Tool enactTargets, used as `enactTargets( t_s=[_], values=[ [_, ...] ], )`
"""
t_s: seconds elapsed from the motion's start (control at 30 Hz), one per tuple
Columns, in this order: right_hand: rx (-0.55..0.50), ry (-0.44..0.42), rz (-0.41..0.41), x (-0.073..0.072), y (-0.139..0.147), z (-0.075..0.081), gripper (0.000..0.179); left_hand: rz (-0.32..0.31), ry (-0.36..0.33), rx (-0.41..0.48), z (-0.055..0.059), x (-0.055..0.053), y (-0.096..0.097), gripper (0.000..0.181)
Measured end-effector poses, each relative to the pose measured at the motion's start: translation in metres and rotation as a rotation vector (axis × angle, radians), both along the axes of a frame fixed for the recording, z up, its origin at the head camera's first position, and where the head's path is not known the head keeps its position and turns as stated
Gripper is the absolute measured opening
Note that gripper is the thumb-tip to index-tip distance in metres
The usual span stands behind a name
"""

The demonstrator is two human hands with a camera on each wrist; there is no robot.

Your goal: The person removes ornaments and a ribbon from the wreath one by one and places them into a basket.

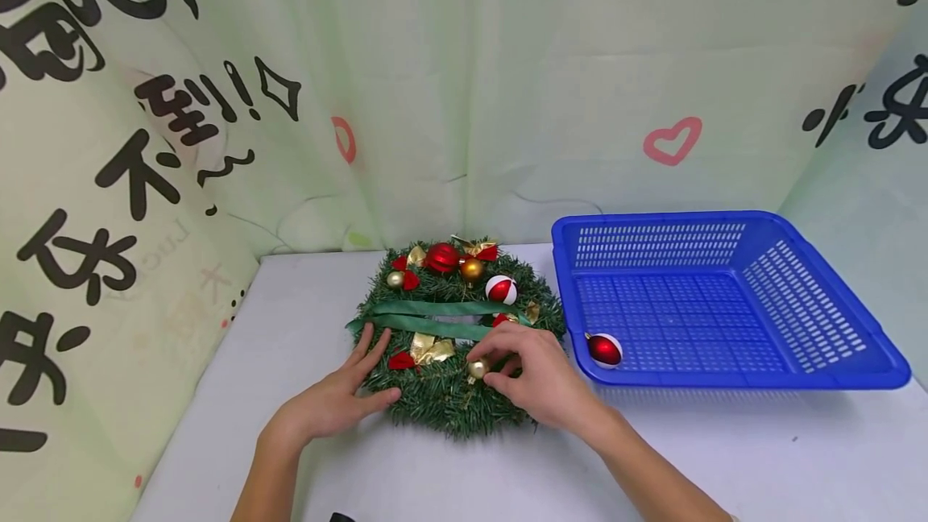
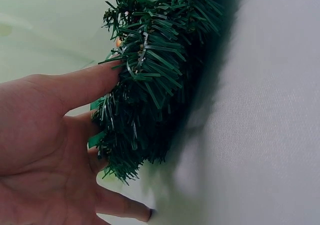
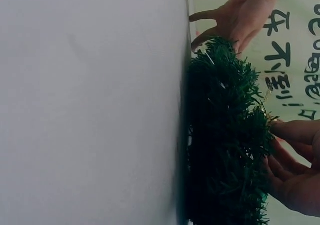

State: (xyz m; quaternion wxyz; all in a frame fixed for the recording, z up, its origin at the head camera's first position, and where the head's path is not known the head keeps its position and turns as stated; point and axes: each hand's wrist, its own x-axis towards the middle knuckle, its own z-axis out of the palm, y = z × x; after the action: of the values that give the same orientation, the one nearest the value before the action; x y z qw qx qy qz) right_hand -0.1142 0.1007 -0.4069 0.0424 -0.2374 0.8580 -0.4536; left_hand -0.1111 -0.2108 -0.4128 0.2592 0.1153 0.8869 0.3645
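Note:
A green Christmas wreath (image 1: 449, 417) lies on the table, trimmed with red and gold bows and several baubles. My left hand (image 1: 329, 401) rests on its left side with fingers spread; in the left wrist view the thumb (image 2: 95, 82) touches the green needles. At the wreath's front, my right hand (image 1: 540, 373) pinches a small gold bauble (image 1: 477, 369) between thumb and fingers. From the right wrist view, the fingertips are against the needles and the bauble is mostly hidden. Two strips of green ribbon (image 1: 435, 308) cross the wreath's middle.
To the right stands a blue plastic basket (image 1: 725, 381) with one red and white bauble (image 1: 604, 350) in its near left corner. Behind the white table (image 1: 239, 345) hangs a pale green printed curtain (image 1: 551, 103). A small dark object (image 1: 341, 517) shows at the bottom edge.

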Motion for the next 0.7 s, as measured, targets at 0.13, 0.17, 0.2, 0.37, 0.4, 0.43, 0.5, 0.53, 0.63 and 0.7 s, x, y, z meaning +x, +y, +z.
enactTargets(
  t_s=[0.13, 0.17, 0.2, 0.37, 0.4, 0.43, 0.5, 0.53, 0.63, 0.7],
  values=[
    [-0.009, 0.008, -0.013, 0.0, 0.004, 0.005, 0.028, -0.005, 0.004, 0.001, 0.0, 0.001, 0.0, 0.091],
    [-0.01, 0.012, -0.018, -0.001, 0.004, 0.007, 0.028, -0.004, 0.004, 0.002, 0.0, 0.001, 0.0, 0.091],
    [-0.014, 0.016, -0.022, -0.001, 0.005, 0.008, 0.028, -0.004, 0.003, 0.002, 0.0, 0.001, 0.0, 0.091],
    [-0.031, 0.037, -0.051, -0.002, 0.012, 0.014, 0.029, -0.001, -0.003, 0.002, 0.0, 0.002, 0.0, 0.092],
    [-0.035, 0.041, -0.057, -0.002, 0.013, 0.015, 0.029, -0.001, -0.003, 0.003, 0.0, 0.002, 0.0, 0.092],
    [-0.038, 0.043, -0.062, -0.002, 0.015, 0.016, 0.03, -0.001, -0.003, 0.003, 0.0, 0.002, 0.0, 0.092],
    [-0.046, 0.045, -0.072, -0.003, 0.018, 0.019, 0.031, -0.002, -0.002, 0.004, 0.001, 0.001, 0.001, 0.092],
    [-0.049, 0.045, -0.079, -0.003, 0.02, 0.02, 0.031, -0.002, -0.002, 0.005, 0.0, 0.001, 0.001, 0.092],
    [-0.055, 0.048, -0.094, -0.003, 0.024, 0.025, 0.031, -0.002, -0.002, 0.006, 0.0, 0.001, 0.001, 0.092],
    [-0.055, 0.051, -0.106, -0.003, 0.028, 0.028, 0.031, 0.001, -0.004, 0.006, 0.0, 0.001, 0.0, 0.092]
  ],
)
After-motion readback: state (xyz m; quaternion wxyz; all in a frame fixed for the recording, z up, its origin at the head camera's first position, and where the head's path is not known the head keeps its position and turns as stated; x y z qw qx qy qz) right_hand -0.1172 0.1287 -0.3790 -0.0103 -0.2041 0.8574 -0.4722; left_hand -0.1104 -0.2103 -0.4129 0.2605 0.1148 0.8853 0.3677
